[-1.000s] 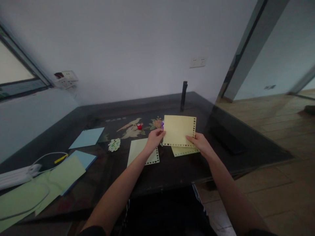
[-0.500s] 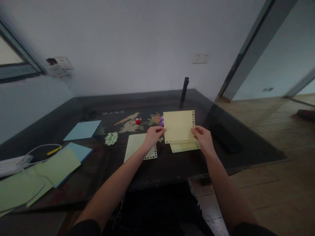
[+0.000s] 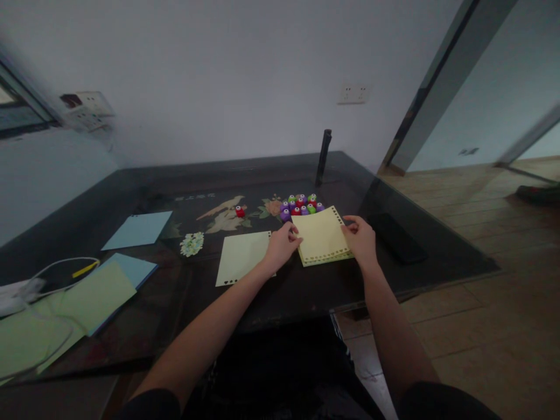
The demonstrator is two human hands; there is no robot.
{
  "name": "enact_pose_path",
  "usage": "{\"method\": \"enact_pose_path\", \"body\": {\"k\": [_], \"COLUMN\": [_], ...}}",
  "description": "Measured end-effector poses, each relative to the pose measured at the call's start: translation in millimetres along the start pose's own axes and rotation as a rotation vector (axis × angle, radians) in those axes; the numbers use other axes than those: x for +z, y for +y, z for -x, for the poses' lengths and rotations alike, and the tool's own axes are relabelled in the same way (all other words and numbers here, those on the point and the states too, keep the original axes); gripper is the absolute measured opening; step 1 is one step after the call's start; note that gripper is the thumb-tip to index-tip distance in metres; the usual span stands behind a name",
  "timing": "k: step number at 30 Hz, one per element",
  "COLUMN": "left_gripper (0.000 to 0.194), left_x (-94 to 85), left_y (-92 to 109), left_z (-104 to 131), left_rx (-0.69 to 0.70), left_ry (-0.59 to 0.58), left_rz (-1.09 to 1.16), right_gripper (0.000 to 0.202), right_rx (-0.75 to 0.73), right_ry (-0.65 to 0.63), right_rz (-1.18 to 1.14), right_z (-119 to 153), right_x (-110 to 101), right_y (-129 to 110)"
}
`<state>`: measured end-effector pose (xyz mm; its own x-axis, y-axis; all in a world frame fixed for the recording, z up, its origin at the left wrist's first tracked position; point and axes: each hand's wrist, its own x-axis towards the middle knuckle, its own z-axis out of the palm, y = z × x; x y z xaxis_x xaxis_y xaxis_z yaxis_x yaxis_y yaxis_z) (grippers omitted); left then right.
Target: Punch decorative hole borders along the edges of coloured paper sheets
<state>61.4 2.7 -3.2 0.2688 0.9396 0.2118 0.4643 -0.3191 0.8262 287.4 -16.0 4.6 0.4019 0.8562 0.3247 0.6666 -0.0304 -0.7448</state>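
Note:
A pale yellow sheet of paper [image 3: 320,234] with small heart-shaped holes along two edges lies low over another yellow sheet [image 3: 311,263], which shows as a strip along its near side. My left hand [image 3: 282,242] is closed at the left edge of the upper sheet, fingers and thumb pinching it. On the opposite edge, my right hand [image 3: 360,239] grips the sheet between thumb and fingers. A paler punched sheet [image 3: 242,256] rests flat on the table, partly behind my left wrist.
Several coloured pieces with eye-like tops [image 3: 301,204] cluster beyond the yellow sheets; a red one [image 3: 240,212] sits apart. A black upright post [image 3: 324,157] stands behind. Blue sheet [image 3: 137,230], green sheets [image 3: 98,294] and a white cable [image 3: 65,262] lie left; a dark flat object [image 3: 396,239] lies right.
Both hands have lowered the upper yellow sheet, tilting it down onto the sheet beneath. The cluster of coloured pieces, mostly hidden before, now shows behind it. The view has shifted slightly.

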Motion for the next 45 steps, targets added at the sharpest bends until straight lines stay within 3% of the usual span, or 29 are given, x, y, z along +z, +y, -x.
{"method": "enact_pose_path", "body": {"k": [9, 45], "left_gripper": [0.015, 0.021], "left_x": [2.4, 4.1], "left_y": [0, 15], "left_z": [4, 9], "left_rx": [0.033, 0.062], "left_ry": [-0.068, -0.210], "left_rz": [-0.186, -0.558], "right_gripper": [0.027, 0.020], "right_rx": [0.093, 0.002], "right_ry": [-0.119, -0.209], "right_rz": [0.272, 0.520], "right_z": [6, 6], "right_x": [-4, 6], "right_y": [-10, 0]}}
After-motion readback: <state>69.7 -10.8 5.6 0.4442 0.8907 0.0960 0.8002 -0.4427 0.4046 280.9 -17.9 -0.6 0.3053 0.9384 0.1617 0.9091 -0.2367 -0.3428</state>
